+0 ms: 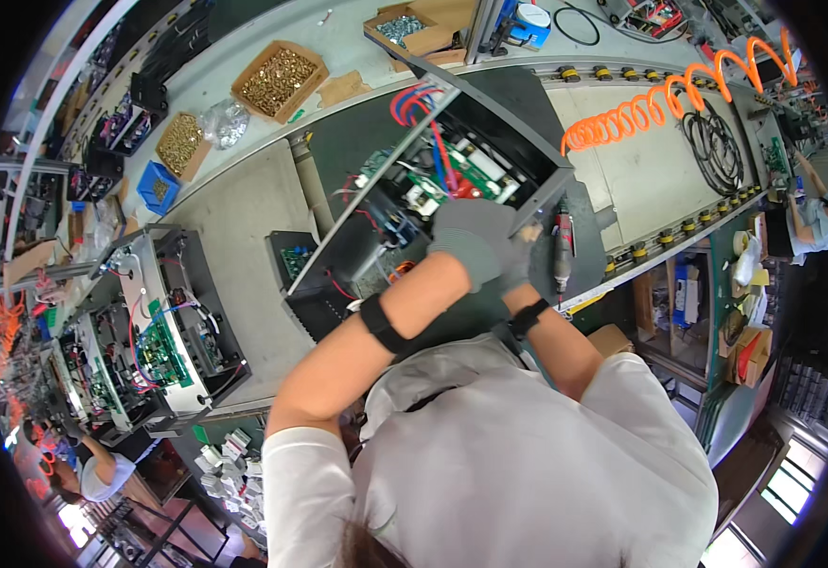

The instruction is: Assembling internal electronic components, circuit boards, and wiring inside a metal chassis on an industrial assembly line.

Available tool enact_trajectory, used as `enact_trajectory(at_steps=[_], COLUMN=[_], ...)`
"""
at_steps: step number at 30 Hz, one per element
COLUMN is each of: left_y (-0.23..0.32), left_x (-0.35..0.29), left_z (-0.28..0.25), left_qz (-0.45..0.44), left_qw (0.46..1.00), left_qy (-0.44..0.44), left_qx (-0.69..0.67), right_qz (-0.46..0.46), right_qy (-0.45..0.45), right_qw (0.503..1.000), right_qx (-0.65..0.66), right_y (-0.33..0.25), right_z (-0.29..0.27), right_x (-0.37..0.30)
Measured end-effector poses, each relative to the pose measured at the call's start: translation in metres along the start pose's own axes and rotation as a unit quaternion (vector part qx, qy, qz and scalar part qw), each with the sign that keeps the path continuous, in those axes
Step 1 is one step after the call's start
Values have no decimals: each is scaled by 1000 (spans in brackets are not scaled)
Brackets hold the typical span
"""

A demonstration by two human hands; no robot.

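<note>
An open grey metal chassis [554,189] lies tilted on the dark work mat, with green circuit boards [475,170] and red and blue wires inside. My left hand [474,235], in a grey glove, reaches over its near side; the back of the hand hides its fingers. Close beside it, partly overlapped, is my gloved right hand [516,257] at the chassis's near edge. Its fingers look curled closed, but what they hold is hidden. A red and grey power screwdriver [563,248] lies just right of my right hand.
Cardboard boxes of brass-coloured fasteners [280,79] and a blue bin [158,186] line the far left shelf. More open chassis [182,322] stand at left. An orange coiled hose [622,118] stretches over the right side, near a black cable coil [712,151]. Other people work at both far sides.
</note>
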State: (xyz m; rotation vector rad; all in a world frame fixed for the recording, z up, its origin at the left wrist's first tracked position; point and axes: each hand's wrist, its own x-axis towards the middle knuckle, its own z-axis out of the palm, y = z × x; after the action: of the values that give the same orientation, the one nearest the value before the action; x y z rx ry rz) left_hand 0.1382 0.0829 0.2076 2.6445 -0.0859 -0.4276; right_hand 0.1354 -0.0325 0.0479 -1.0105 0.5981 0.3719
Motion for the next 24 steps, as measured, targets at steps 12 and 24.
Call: enact_trajectory(at_steps=[12, 24], left_y=[41, 8], left_x=[47, -26], left_z=[81, 77], left_qz=[31, 61], left_qw=[992, 991], left_qy=[-116, 85], left_qx=[32, -88], right_qz=[-180, -262], right_qy=[87, 129], right_qw=[780, 507], right_qx=[-593, -811], right_y=[-39, -36], right_z=[-153, -188], right_x=[14, 64])
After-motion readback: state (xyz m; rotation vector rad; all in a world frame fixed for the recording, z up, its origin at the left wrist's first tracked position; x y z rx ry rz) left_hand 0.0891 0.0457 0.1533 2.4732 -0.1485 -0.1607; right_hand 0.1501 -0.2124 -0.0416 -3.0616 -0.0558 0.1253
